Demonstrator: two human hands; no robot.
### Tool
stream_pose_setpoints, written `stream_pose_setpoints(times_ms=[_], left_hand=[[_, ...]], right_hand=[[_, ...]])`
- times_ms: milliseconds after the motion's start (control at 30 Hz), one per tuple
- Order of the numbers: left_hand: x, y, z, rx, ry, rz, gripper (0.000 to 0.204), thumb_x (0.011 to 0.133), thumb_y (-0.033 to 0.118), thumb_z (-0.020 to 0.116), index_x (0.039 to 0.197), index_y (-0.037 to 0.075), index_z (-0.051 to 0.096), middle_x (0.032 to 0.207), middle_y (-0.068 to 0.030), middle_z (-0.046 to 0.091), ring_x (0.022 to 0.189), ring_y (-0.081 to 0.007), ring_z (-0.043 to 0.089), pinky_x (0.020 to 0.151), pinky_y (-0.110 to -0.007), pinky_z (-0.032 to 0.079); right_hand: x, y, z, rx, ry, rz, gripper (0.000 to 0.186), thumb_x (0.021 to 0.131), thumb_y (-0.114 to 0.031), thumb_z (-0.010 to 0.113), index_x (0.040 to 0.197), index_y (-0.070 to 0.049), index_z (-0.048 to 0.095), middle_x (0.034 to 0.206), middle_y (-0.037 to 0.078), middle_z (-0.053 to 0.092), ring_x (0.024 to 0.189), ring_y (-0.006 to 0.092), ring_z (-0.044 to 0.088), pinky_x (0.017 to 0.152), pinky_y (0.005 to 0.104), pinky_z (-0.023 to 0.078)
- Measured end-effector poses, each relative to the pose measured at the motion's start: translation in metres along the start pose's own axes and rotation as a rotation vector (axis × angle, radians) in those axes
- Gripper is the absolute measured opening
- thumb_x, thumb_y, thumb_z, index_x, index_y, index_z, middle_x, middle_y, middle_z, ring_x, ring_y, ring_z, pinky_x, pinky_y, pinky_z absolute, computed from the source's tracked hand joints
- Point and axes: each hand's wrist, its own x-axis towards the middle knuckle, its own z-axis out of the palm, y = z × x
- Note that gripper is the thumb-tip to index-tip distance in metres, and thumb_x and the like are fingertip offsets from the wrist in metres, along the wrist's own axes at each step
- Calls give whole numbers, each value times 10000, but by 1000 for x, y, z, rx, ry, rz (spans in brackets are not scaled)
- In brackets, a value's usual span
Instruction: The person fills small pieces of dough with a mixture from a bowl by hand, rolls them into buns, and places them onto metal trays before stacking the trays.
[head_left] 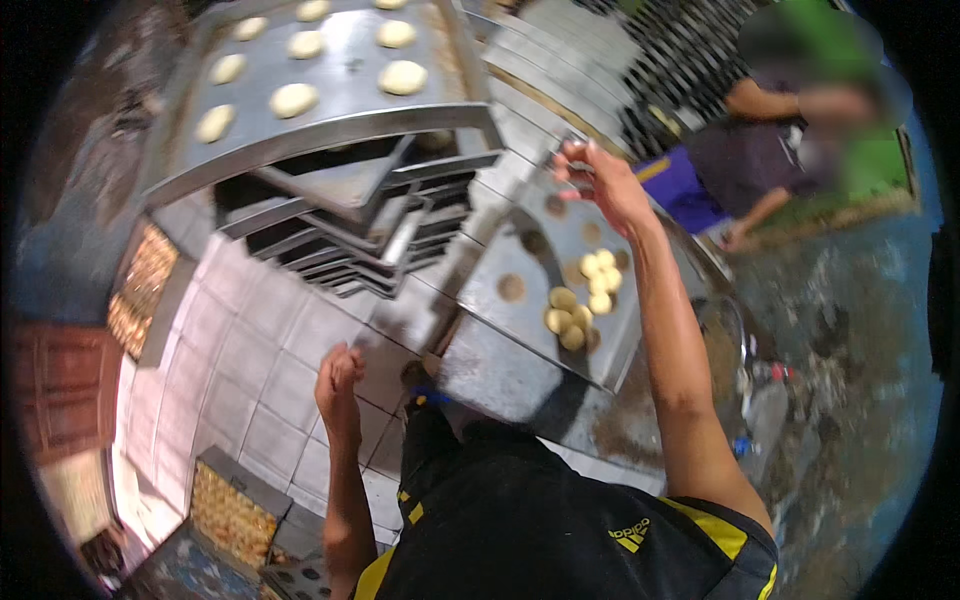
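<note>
My right hand (590, 180), fingers apart and empty, is raised over the far part of a metal tray (480, 295) on a worn table. Several small round yellow pieces (598, 278) lie in two clusters on that tray, among dark round marks. My left hand (340, 382) hangs over the tiled floor with its fingers curled and nothing visible in them. At the upper left, a tray (345, 75) of pale dough rounds (294, 99) rests on top of staggered, stacked metal trays (340, 235).
A co-worker (740, 150) is at the upper right. Pans of browned food (145, 290) stand at the left and lower left (230, 505). A wooden door (65, 385) is at the far left. Bottles (760, 400) lie right of my right arm.
</note>
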Motion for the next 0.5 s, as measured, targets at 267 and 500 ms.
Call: stream_pose_setpoints(times_ms=[267,500], left_hand=[[-28,-69,89,239,-493,-22,270,1020,144,587,1226,-23,637,1093,-127,711,985,-197,701,841,-320,552],[-63,-60,197,407,-678,100,308,1034,199,579,1236,-27,631,1166,-164,686,984,-226,710,875,-332,556]], right_hand=[[-194,267,-111,-11,529,799,330,925,-315,754,936,6,679,774,89,684,653,212,668,676,339,627],[-242,278,-36,9,647,458,183,882,-143,768,878,18,682,763,69,691,624,113,632,571,257,510]])
